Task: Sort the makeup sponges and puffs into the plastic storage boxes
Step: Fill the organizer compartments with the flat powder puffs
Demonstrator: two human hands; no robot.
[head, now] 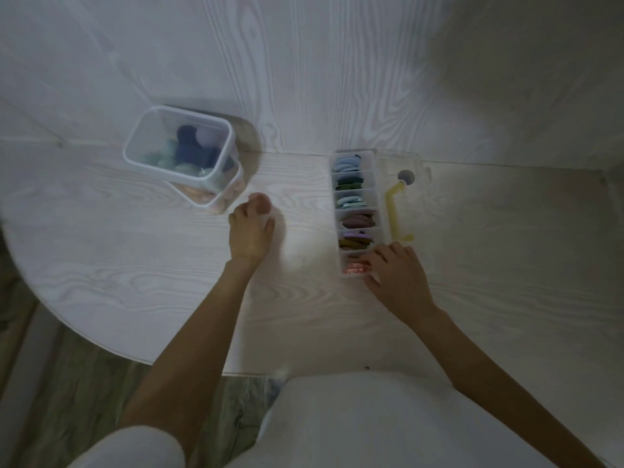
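On the pale tabletop [135, 265], the left hand [250, 231] pinches a soft, light pinkish sponge [260, 201] near the clear tub [182, 153]; right hand [395, 268] fingers press puffs into the divided box [358, 211].

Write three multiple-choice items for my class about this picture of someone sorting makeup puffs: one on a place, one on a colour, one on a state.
1. Where does the tall clear tub stand?
A. left of the divided box
B. right of it
C. on it

2. What colour is the handle beside the divided box?
A. red
B. yellow
C. black

3. What is the left hand doing?
A. lying flat
B. holding a pinkish sponge
C. gripping the handle

Answers: 1 A, the tub stands at the left of the table. 2 B, the handle is pale yellow. 3 B, its fingers curl round the sponge, while the right hand touches the nearest compartment's pink puffs.
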